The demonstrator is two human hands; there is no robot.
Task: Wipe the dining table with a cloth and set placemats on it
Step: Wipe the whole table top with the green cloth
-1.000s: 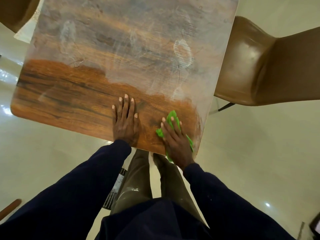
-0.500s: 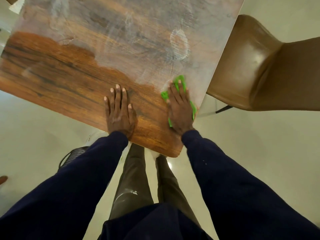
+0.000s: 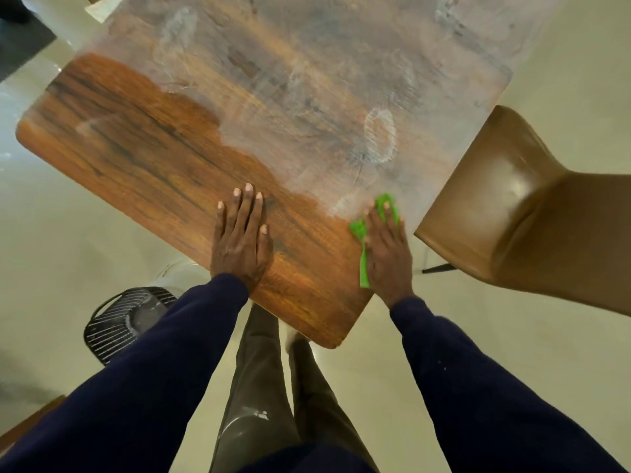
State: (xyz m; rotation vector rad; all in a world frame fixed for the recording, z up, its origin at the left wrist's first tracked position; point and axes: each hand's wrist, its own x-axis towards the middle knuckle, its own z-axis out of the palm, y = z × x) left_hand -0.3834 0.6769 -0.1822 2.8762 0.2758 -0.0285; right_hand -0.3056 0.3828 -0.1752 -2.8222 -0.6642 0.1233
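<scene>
Biggest risk here tbh: the cloth (image 3: 358, 229) is being worked right at the right-hand edge of the table (image 3: 136, 158), close to its near corner. A stroke pushed a bit too far outward could carry the cloth off that edge and it'd be dropped beside the table.

Only a small bunched piece of cloth is seen under the palm, so patches could easily get skipped. The whole far part of the table is covered in a pale, smeary haze with a ring mark in it, and only the near strip looks like clean dark wood. If that haze is just pushed around rather than lifted, streaks would probably be left.

A brown chair (image 3: 512, 216) sits just off the table's right edge and could be knocked by a wide sweep. No placemats are seen on the table, so that part isn't begun.

Pose-wise, the right hand (image 3: 387, 247) is laid flat on top of the cloth, fingers straight and pointed toward the table's far side. The cloth is pressed down rather than gripped. The left hand (image 3: 240, 240) is spread flat on bare wood near the table's front edge, nothing held, apparently used as a brace.
</scene>
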